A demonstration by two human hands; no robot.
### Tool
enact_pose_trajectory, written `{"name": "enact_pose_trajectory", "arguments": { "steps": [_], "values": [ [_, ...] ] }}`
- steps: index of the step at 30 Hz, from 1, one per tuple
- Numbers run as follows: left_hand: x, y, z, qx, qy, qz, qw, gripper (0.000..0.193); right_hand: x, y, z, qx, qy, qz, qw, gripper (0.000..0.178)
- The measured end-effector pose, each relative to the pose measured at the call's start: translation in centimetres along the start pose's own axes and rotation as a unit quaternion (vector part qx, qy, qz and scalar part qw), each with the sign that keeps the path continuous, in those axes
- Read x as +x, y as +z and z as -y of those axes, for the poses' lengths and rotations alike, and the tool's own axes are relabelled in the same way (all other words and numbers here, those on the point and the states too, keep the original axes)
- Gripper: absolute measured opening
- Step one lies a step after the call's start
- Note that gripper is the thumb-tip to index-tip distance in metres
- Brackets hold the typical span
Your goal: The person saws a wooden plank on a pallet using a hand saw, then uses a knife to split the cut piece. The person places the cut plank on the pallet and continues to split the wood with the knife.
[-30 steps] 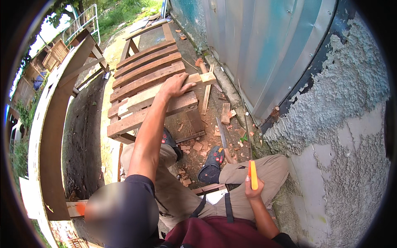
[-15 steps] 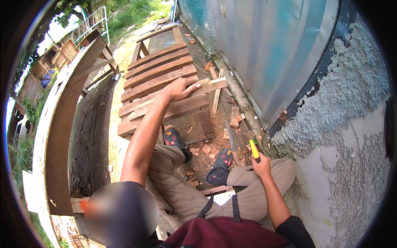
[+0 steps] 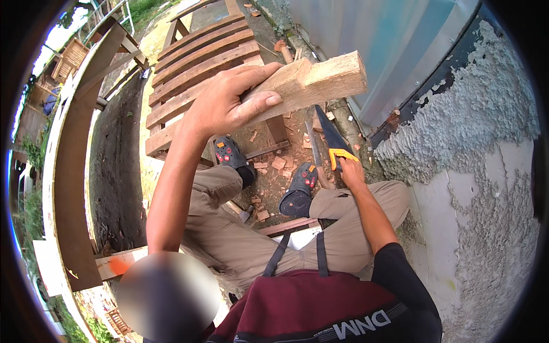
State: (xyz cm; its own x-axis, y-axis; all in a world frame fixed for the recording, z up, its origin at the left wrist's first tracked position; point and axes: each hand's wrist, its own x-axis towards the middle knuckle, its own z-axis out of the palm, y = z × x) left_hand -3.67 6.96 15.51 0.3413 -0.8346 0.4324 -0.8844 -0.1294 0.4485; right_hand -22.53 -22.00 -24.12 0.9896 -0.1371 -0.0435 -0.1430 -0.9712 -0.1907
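Observation:
My left hand (image 3: 231,100) is closed on a wooden block (image 3: 331,80) with a step-shaped notch in its upper edge. The thumb presses the near side, and the block is held up in front of the slatted wooden bench (image 3: 197,63). Low on the right, my right hand (image 3: 351,171) grips the yellow-orange handle of a handsaw (image 3: 331,131), whose dark blade points away and slightly left. Beside the saw, on the ground, lies a long-bladed knife (image 3: 312,150) with a wooden handle.
Wood chips (image 3: 278,163) litter the ground around my clogs (image 3: 300,182). A hammer-like tool (image 3: 245,214) lies by my left leg. At the right stand a metal sheet door (image 3: 366,46) and rough wall (image 3: 457,114). A long wooden board structure (image 3: 74,171) runs along the left.
My left hand has lifted the notched wooden block off the bench, closer to me. The handsaw in my right hand has swung up and forward, so its blade now shows.

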Motion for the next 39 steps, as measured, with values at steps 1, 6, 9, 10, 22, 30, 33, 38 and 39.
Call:
{"name": "enact_pose_trajectory", "arguments": {
  "steps": [1, 6, 9, 10, 22, 30, 33, 38, 39],
  "values": [
    [-0.3, 0.4, -0.4, -0.005, 0.005, -0.027, 1.0, 0.054, 0.1, 1.0, -0.2, -0.018, 0.006, 0.003, 1.0, 0.028],
    [-5.0, 5.7, 0.3, -0.07, -0.069, -0.126, 0.987, 0.063, 0.2, 6.1, -2.1, -0.186, 0.076, 0.118, 0.973, 0.024],
    [-9.4, 9.5, 1.6, -0.14, -0.152, -0.194, 0.959, 0.067, 0.0, 7.3, -1.9, -0.207, 0.076, 0.128, 0.967, 0.028],
    [-11.3, 11.0, 2.2, -0.155, -0.181, -0.23, 0.944, 0.069, 0.2, 7.1, -1.3, -0.16, 0.059, 0.142, 0.975, 0.027],
    [-22.2, 17.2, 2.7, -0.208, -0.394, -0.379, 0.811, 0.067, 6.4, 9.9, 5.8, 0.103, 0.207, 0.256, 0.939, 0.029],
    [-20.4, 14.4, -1.3, -0.1, -0.481, -0.358, 0.794, 0.066, 7.3, 11.8, 6.2, 0.111, 0.243, 0.233, 0.935, 0.027],
    [-20.3, 15.1, -0.5, -0.118, -0.51, -0.352, 0.776, 0.04, 7.8, 12.9, 5.4, 0.114, 0.263, 0.252, 0.925, 0.025],
    [-20.5, 18.3, 2.5, -0.125, -0.462, -0.453, 0.753, 0.047, 7.2, 12.4, 4.6, 0.172, 0.258, 0.237, 0.921, 0.04],
    [-21.1, 19.2, 3.2, -0.121, -0.451, -0.472, 0.748, 0.048, 7.2, 11.5, 4.8, 0.188, 0.283, 0.208, 0.917, 0.043]
  ]
}}
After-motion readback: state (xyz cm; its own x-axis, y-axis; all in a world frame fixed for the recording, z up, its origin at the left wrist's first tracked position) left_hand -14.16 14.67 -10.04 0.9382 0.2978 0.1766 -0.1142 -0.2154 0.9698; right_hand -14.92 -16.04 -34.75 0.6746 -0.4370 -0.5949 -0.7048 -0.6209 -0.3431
